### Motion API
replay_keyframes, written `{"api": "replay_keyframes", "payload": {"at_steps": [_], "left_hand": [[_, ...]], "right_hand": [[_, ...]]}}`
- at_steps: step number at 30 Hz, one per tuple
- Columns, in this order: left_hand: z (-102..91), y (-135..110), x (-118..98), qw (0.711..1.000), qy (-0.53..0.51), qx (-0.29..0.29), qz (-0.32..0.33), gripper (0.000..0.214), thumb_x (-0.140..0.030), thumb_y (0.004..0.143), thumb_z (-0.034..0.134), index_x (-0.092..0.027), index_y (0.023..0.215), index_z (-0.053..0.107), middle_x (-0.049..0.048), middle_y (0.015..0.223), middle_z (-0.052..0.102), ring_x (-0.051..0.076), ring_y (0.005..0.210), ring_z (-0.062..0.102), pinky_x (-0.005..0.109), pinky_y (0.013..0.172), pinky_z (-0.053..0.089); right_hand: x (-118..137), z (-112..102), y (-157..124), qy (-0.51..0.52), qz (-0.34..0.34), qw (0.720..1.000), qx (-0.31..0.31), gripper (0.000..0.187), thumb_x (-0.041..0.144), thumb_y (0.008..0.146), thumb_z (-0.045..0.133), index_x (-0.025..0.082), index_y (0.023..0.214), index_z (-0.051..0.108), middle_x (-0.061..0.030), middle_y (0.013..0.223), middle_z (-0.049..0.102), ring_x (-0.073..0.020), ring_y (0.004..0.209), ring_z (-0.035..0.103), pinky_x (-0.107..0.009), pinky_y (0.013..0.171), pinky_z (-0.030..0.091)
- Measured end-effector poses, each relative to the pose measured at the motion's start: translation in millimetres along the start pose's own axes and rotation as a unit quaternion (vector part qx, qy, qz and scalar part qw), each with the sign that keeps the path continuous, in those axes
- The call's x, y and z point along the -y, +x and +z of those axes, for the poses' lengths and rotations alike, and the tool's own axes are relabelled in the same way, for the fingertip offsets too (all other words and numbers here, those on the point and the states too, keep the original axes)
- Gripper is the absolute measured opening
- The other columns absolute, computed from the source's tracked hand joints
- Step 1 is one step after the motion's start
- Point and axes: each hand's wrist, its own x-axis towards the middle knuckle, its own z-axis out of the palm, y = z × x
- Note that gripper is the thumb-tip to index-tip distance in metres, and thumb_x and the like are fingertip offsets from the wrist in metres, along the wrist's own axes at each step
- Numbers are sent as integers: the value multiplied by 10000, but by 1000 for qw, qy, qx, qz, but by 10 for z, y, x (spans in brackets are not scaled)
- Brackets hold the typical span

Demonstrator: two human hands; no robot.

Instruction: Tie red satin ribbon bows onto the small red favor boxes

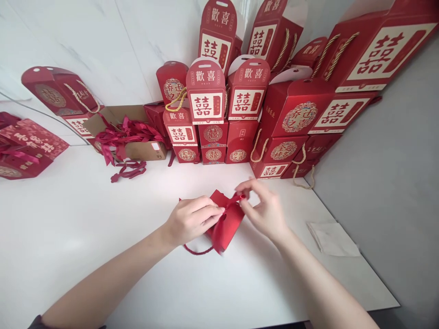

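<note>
A small red gift box [236, 225] stands on the white table in front of me, with a red cord handle [199, 252] looping out at its lower left. A red ribbon [219, 233] lies over the box top, one end hanging down its near side, slightly blurred. My left hand [194, 217] pinches the ribbon near the middle of the box, fingers closed. At the box's far right corner, my right hand [262, 208] grips a loop of the same ribbon between thumb and fingers. The left hand covers part of the box's left side.
Stacked red gift boxes [207, 106] with rope handles line the back and right. A cardboard box [146, 151] of red ribbons [132, 132] stands at back left, with loose ribbon [128, 171] before it. More red boxes [30, 141] sit far left. A white cloth or tissue [332, 238] lies right.
</note>
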Motion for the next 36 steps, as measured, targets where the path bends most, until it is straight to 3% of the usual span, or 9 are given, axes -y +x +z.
{"api": "replay_keyframes", "payload": {"at_steps": [4,6,9,14,21,24,27,31,36], "left_hand": [[-1,22,-10,999,24,-18,25,112,-73,790,693,-163,839,648,-28,768,685,60,641,658,152,581,555],[-28,49,-20,998,43,-16,51,116,-60,798,678,-150,865,647,-16,775,695,73,664,673,167,619,574],[-106,106,-40,989,88,17,117,147,-37,813,643,-116,937,641,22,796,715,115,703,695,210,635,594],[-208,173,-60,966,164,57,192,149,-45,864,551,-107,974,631,28,789,720,142,714,706,232,585,582],[-180,161,-57,974,144,66,163,144,-58,868,558,-106,987,624,54,823,718,149,699,690,249,599,566],[-186,171,-78,990,83,87,79,168,-65,880,545,-137,1006,630,49,847,704,143,716,667,265,652,554],[-257,226,-84,976,-20,147,-161,148,-219,872,625,-191,1016,644,-11,741,648,97,602,587,221,581,503],[-414,336,-18,818,-196,290,-456,328,-493,777,692,-170,767,637,-40,568,542,73,485,455,194,445,379],[-528,411,86,714,-279,363,-529,337,-487,773,683,-163,698,632,-39,551,511,57,461,399,177,409,319]], "right_hand": [[-232,-290,73,-202,42,956,-210,239,53,745,502,213,883,612,6,667,526,-200,680,563,-365,727,480],[-294,-449,107,-220,34,961,-161,308,55,724,511,205,973,613,-55,858,595,-246,847,590,-396,783,487],[-242,-524,115,-120,-8,992,29,399,55,745,487,222,1094,588,-94,1213,574,-283,1151,526,-462,979,427],[10,-270,56,86,3,969,233,507,49,802,468,257,1264,506,-52,1274,576,-221,1172,536,-407,997,447],[89,28,-25,-8,-77,987,143,210,92,904,485,222,1027,595,-31,982,662,-190,927,589,-444,1049,363],[28,43,-33,-33,-98,988,111,158,122,932,505,220,1006,604,-18,906,678,-176,850,596,-419,1022,385],[-18,23,-29,-58,-108,990,74,105,150,930,556,221,967,625,-6,839,687,-165,778,595,-389,955,425],[-27,-52,-11,-119,-152,980,49,62,152,916,593,198,925,635,-7,782,677,-155,730,590,-399,962,413],[-23,-222,18,-155,-197,962,107,123,94,920,543,183,866,610,-28,769,646,-168,747,576,-333,788,445]]}}
